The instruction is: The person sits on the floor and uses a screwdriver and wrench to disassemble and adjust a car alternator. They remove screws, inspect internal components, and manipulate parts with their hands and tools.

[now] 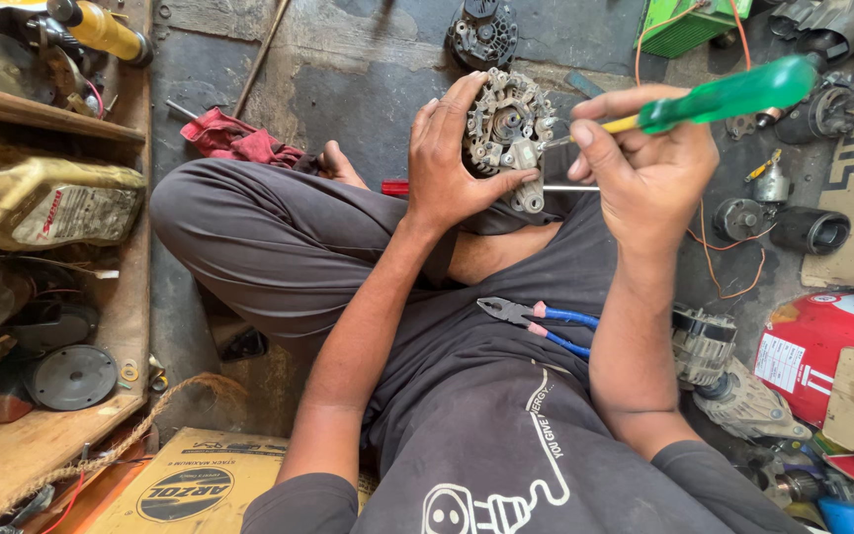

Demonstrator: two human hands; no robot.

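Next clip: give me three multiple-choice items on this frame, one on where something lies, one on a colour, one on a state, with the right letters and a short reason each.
1. Where do the pliers lie?
A. on the person's lap
B. on the wooden shelf
C. in the left hand

2. What colour is the handle of the screwdriver?
A. red
B. green
C. black

3. How is the alternator part held?
A. resting on the floor
B. clamped in a vice
C. gripped in the left hand, raised

Answers:
1 A, they rest on the dark cloth over the legs.
2 B, the handle in the right hand is translucent green.
3 C, fingers wrap its edge above the lap.
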